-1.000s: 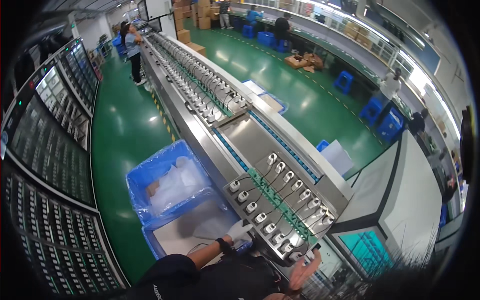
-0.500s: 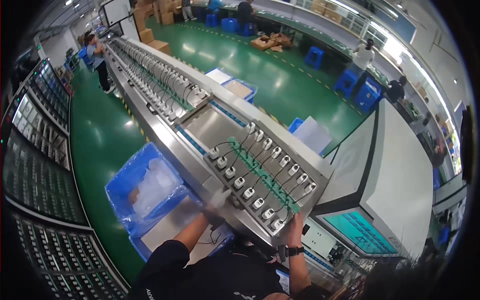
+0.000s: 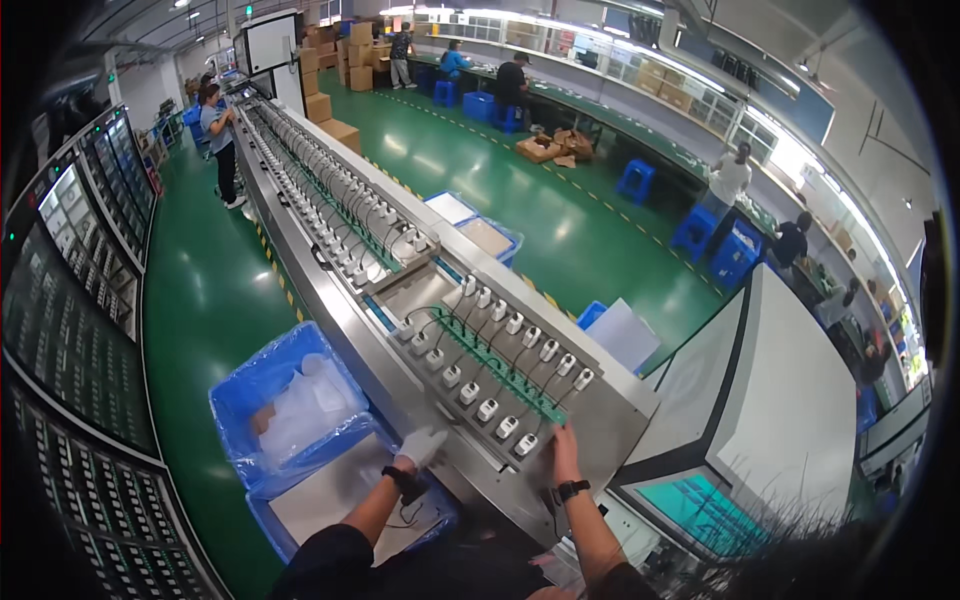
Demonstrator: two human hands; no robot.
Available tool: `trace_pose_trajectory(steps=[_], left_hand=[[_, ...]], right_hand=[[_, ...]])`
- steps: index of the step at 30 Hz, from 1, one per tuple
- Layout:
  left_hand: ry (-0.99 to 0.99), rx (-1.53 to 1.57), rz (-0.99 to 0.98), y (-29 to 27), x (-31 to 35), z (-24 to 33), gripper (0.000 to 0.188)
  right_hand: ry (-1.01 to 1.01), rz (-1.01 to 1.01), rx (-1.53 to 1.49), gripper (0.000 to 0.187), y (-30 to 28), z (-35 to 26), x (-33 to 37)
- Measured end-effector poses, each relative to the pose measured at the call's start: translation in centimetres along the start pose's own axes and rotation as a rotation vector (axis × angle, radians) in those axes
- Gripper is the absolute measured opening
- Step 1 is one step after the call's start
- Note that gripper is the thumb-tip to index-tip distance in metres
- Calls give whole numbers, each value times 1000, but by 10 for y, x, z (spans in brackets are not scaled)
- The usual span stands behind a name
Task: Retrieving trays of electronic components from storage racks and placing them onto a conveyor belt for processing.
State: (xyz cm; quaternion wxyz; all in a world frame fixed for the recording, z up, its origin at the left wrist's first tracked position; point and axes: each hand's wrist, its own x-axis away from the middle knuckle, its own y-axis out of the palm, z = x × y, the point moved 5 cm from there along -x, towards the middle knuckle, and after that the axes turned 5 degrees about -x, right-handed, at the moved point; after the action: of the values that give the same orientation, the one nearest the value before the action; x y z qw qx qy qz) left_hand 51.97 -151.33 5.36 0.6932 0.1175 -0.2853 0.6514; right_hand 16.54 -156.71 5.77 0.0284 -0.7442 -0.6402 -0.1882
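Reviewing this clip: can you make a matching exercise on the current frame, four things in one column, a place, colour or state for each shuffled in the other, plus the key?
Things:
1. Left hand
2. Right hand
3. Green strip
4. Machine screen

Descriptions:
A. Between two rows of white plugs
B. Lit teal
C. Bare, without a glove
D. Gloved

Pairs: 1-D, 2-C, 3-A, 4-B

The bare right hand (image 3: 566, 452) is at the near end of a green strip (image 3: 497, 367) between white adapters (image 3: 487, 410), and the gloved left hand (image 3: 424, 446) is beside the steel conveyor (image 3: 398, 400), near a blue bin (image 3: 268, 518)
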Motion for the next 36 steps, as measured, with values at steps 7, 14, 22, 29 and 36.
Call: trace_pose_trajectory(steps=[7,14,22,29,36], left_hand=[[65,304,-175,39,40,1,39],[34,1126,-334,71,32,-25,22],[12,820,-141,104,68,-41,18],[-59,796,-39,130,153,-101,22],[-161,1014,7,96,220,-203,18]], right_hand=[[-434,-135,924,52,131,-117,-17],[-594,-484,676,30,164,-110,143],[-457,-524,693,54,125,-1,282],[-382,-615,614,55,83,25,357],[-506,-822,580,55,109,48,449]])
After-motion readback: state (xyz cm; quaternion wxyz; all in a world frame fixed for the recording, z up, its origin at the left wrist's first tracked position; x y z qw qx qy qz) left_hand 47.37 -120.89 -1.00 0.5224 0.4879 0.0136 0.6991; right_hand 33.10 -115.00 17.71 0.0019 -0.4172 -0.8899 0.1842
